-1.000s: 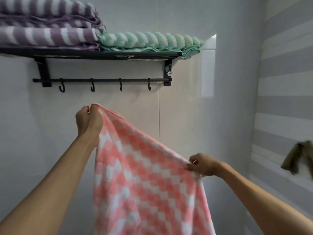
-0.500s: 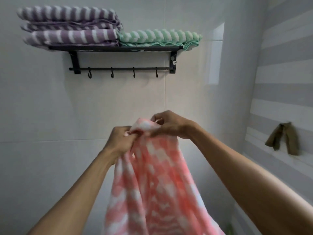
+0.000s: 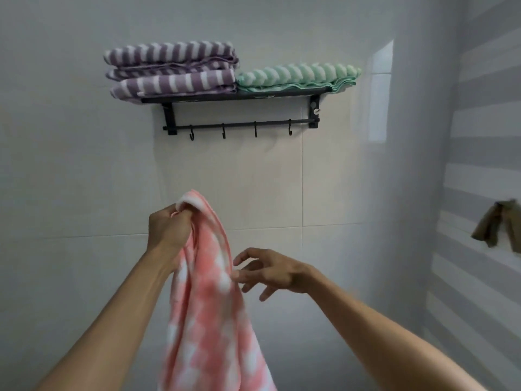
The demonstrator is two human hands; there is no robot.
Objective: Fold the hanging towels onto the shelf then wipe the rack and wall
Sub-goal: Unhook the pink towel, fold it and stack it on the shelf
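Nearest the camera, two bare forearms reach up and forward. A left hand (image 3: pixel 169 230) is clenched around the gathered top of a pink-and-white checked towel (image 3: pixel 210 311), which hangs straight down from that fist in a long loose column, slightly blurred. A right hand (image 3: pixel 270 270) is beside the towel partway down, fingers spread and relaxed, its fingertips at or just touching the towel's right edge; it grips nothing.

Judging from this, the towel is doubled lengthwise and needs another fold. To do it well, the free hand should probably catch the hanging edge lower down, run along it to square the layers, then bring the bottom up to meet the top so the bundle is flat enough to stack.

Beyond the hands is a pale tiled wall (image 3: pixel 84 165) with faint grout lines. Higher up, a black rack (image 3: pixel 239 125) is fixed to it: a shelf with a rail of four bare hooks beneath. On the shelf lie folded purple-and-white striped towels (image 3: pixel 172 71), stacked at left, and a folded green towel (image 3: pixel 296 76) at right. On the striped side wall to the right hangs a brown cloth (image 3: pixel 496 228).
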